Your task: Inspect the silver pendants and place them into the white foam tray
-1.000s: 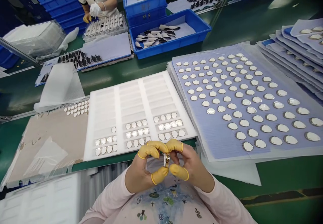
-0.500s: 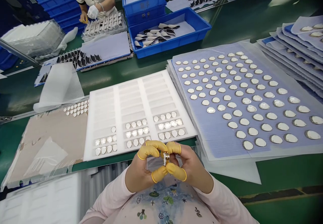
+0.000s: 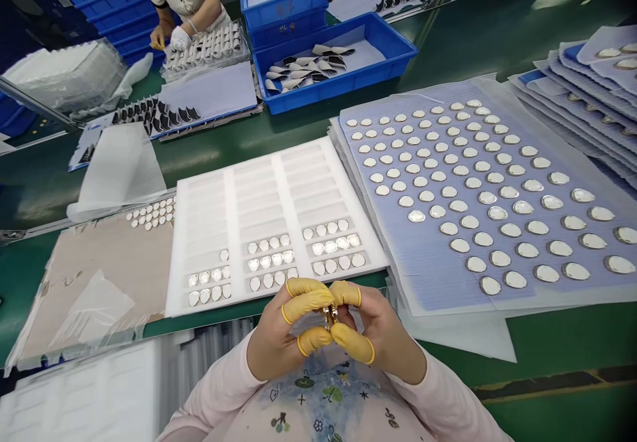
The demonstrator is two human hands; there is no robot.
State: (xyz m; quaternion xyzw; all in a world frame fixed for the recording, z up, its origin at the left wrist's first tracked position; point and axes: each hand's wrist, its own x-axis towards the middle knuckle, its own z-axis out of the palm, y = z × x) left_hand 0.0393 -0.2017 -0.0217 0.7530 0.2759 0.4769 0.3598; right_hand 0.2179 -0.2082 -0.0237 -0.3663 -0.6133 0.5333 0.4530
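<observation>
Close to my chest, my left hand (image 3: 277,342) and my right hand (image 3: 385,336) meet, both with yellow finger cots on. Their fingertips pinch a small shiny gold-edged piece (image 3: 329,318) from both sides, held on edge. It may be two pieces face to face; the fingers cover too much to tell. Just beyond my hands lies a white foam tray (image 3: 233,210), its nearer slots holding rows of white oval pieces with shiny rims. To the right, a lilac sheet (image 3: 418,263) carries many similar white, gold-rimmed oval pieces (image 3: 490,285) in rows.
On the left, a brown board (image 3: 114,249) bears small white pieces. Layered sheets (image 3: 572,110) are stacked at far right. Behind stands a blue bin (image 3: 343,87) with curved black-and-white parts. Across the bench, a co-worker's gloved hand (image 3: 180,39) is over a clear tray of parts.
My left fingers have shifted slightly over the piece, which shows more of its gold edge now. The co-worker's hands have moved a little to the left.
</observation>
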